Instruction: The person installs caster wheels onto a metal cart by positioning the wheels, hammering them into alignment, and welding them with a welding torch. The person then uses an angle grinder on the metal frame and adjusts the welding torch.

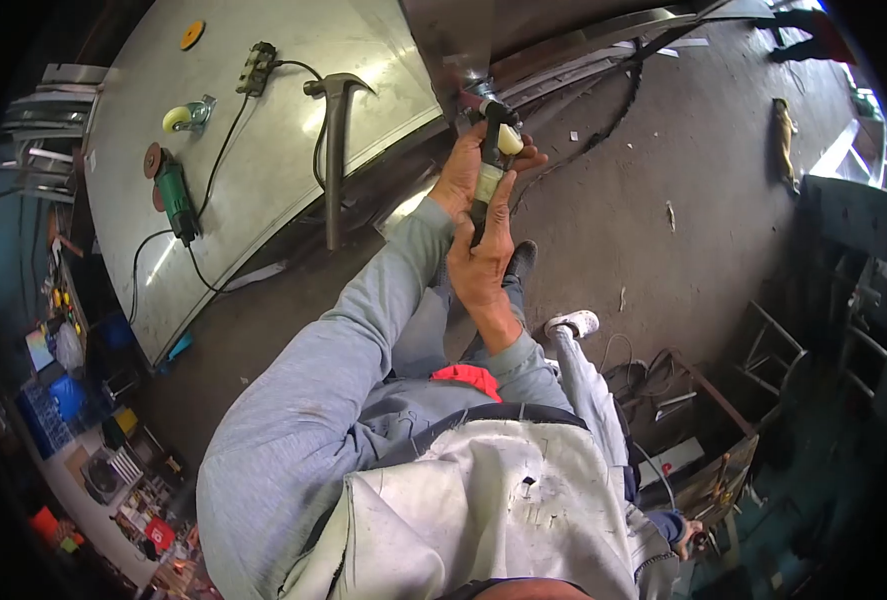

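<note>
My left hand (458, 178) is wrapped round the front of a dark handheld power tool (488, 180) with a cream-coloured part. Lower down, my right hand (483, 265) grips its rear body, thumb laid along it. The tool's head is close against a shiny metal workpiece (453, 45) at the top centre; whether they touch I cannot tell. To the left, a hammer (336, 150) lies across the edge of a metal-topped table (263, 190). A green angle grinder (174, 200) rests on that table.
The table also holds a caster wheel (189, 117), a socket block (256, 68) and a yellow disc (192, 35). Cables trail over it. A co-worker's hand (689, 538) and white shoe (572, 323) show at lower right. Another person (813, 40) stands at upper right. Metal frames (773, 350) stand right.
</note>
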A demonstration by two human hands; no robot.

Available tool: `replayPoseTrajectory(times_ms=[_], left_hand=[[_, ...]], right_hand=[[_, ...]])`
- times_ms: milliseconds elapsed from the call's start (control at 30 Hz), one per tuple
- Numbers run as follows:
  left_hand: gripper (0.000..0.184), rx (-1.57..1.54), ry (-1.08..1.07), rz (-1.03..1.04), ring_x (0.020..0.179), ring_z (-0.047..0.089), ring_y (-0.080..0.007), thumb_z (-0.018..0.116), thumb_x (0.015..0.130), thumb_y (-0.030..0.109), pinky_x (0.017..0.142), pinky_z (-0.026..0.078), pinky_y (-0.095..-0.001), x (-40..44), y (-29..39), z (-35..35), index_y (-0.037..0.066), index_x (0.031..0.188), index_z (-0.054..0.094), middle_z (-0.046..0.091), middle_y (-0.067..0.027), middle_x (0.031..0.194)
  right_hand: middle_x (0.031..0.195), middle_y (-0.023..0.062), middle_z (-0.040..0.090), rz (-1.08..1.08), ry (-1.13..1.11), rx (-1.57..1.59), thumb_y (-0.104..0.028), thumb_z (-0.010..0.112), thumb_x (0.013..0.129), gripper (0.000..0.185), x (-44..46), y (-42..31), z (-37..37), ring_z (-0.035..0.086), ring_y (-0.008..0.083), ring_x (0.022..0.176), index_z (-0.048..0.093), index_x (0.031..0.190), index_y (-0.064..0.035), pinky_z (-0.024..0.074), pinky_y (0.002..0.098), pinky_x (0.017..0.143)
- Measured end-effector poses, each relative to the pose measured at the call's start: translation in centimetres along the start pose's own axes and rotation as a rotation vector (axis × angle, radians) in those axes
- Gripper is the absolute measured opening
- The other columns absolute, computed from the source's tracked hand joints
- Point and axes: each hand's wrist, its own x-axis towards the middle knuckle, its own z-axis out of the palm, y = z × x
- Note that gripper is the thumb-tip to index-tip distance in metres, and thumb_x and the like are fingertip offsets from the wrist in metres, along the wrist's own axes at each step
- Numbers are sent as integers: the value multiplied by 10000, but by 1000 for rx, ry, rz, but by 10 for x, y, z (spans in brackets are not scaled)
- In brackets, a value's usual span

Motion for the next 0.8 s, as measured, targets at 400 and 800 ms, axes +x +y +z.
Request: replayPoseTrajectory(times_ms=[400, 800], left_hand=[[371, -71, -140, -41, 1054, 721, -441, 550, 1063, 333, 1024, 560, -633, 14, 1, -20, -22, 1134, 632, 711, -226, 1069], [216, -151, -101, -10, 974, 714, -287, 748, 961, 248, 976, 577, -594, 27, -9, -29, 81, 1066, 660, 714, -106, 987]], right_hand=[[1160, 212, 688, -183, -25, -361, -5, 597, 954, 794, 9, 58, -14, 708, 342, 970, 282, 1678, -80, 579, 426, 830], [1100, 213, 758, 229, -120, -92, -30, 648, 946, 744, 55, -19, -66, 711, 232, 769, 388, 1639, -102, 565, 342, 702]])
